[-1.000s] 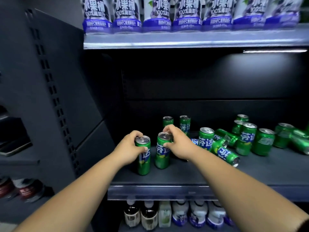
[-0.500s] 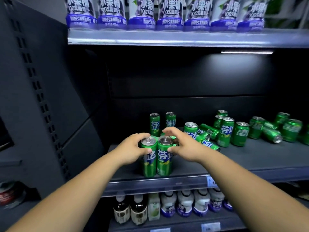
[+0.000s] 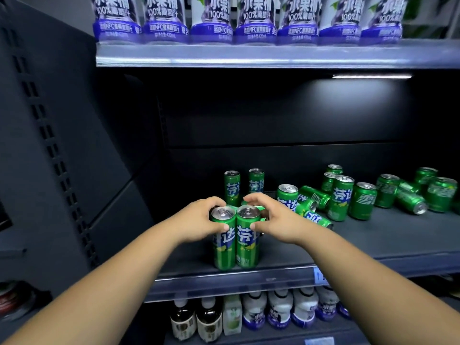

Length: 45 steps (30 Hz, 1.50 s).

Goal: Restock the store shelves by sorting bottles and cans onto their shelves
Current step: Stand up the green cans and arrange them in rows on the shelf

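Observation:
Two tall green cans stand side by side near the front edge of the dark middle shelf (image 3: pixel 373 247). My left hand (image 3: pixel 199 221) grips the left can (image 3: pixel 224 247) round its top. My right hand (image 3: pixel 276 220) grips the right can (image 3: pixel 246 245) the same way, thumb on its front. The two cans touch. More green can shows between my hands behind them, mostly hidden. Two further tall green cans (image 3: pixel 232 188) stand upright at the back.
To the right, several green cans (image 3: pixel 341 197) stand or lie tipped over on the shelf. Purple-labelled juice bottles (image 3: pixel 256 18) line the shelf above. Bottles (image 3: pixel 278 310) fill the shelf below. A dark perforated side panel (image 3: pixel 62 145) closes the left.
My hands have drawn the two cans together and toward the shelf's front edge; they were apart one second ago and now touch. The view has shifted slightly.

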Motion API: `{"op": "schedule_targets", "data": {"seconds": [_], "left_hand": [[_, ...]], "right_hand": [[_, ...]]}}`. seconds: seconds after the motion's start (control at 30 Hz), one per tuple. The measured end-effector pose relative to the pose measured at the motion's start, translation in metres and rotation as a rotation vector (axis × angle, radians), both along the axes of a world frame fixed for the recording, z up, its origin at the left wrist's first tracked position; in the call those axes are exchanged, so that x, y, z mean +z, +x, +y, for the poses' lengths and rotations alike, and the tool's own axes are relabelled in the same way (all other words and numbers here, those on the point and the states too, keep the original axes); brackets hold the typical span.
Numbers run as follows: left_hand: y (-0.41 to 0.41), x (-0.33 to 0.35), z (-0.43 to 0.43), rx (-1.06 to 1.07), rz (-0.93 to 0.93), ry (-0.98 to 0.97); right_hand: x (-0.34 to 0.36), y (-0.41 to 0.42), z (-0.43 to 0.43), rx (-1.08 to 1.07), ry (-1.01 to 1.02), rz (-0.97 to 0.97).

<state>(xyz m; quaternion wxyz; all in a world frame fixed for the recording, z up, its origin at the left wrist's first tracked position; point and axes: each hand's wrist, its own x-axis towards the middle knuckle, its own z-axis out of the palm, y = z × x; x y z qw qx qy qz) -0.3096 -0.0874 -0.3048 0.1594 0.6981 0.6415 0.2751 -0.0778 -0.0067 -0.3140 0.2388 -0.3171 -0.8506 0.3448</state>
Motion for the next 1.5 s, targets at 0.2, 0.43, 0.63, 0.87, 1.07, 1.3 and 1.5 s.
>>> {"op": "schedule_targets", "data": {"seconds": [0.2,0.43,0.63,0.87,1.07,1.3,1.5], "left_hand": [[-0.002,0.026,0.021,0.032,-0.024,0.041],[0.005,0.030,0.059,0.082,-0.027,0.063],[0.013,0.023,0.099,-0.007,0.092,-0.053],[0.028,0.017,0.146,-0.191,0.323,-0.244],[0.042,0.006,0.172,-0.312,0.352,-0.373],[0.052,-0.006,0.194,-0.475,0.405,-0.413],[0.060,-0.017,0.199,-0.593,0.498,-0.364]], "right_hand": [[0.031,0.009,0.019,0.014,0.103,-0.019],[0.052,0.036,0.061,-0.125,0.247,-0.048],[0.035,0.056,0.097,-0.141,0.380,-0.264],[0.009,0.062,0.129,-0.124,0.356,-0.271],[-0.001,0.067,0.131,-0.156,0.308,-0.179],[-0.007,0.067,0.124,-0.256,0.237,-0.105],[-0.010,0.070,0.118,-0.340,0.156,-0.014]]}}
